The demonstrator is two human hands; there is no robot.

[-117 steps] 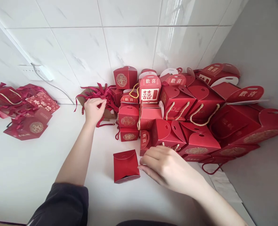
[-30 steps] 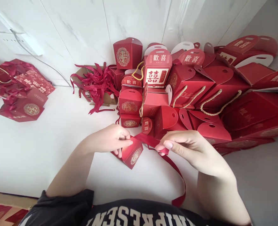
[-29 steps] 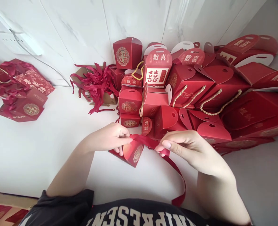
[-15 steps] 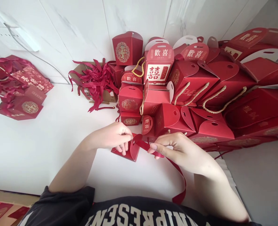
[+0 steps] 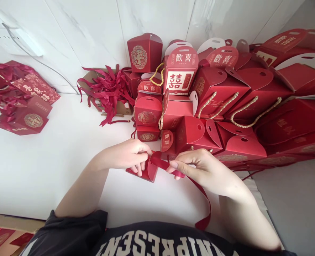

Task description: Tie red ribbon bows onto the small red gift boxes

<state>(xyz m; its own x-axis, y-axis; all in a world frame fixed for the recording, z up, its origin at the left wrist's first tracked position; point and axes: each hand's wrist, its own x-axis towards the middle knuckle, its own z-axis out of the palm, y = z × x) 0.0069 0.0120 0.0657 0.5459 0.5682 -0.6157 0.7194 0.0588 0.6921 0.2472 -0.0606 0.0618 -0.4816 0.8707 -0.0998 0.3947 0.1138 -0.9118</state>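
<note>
A small red gift box (image 5: pixel 151 173) rests on the white table in front of me. My left hand (image 5: pixel 130 155) is curled over its top from the left, fingers bent and pressed on it; what lies under the fingertips is partly hidden. In a pinch between thumb and fingers, my right hand (image 5: pixel 193 167) grips a red ribbon (image 5: pixel 159 162). One stretch of the ribbon runs to the rounded flap of the box, against the hole there. Its long tail hangs behind my right hand and curves down over the table near my shirt.
Red gift boxes (image 5: pixel 197 135) with rope handles are stacked behind and to the right. A cardboard carton (image 5: pixel 124 108) overflows with loose ribbons (image 5: pixel 111 87). More boxes (image 5: pixel 26 115) with bows lie at the left, near a cable (image 5: pixel 40 60) on the tiled wall.
Both hands stay nearly in place. The ribbon between the box and my right hand has shifted slightly; the view has tilted a little.
</note>
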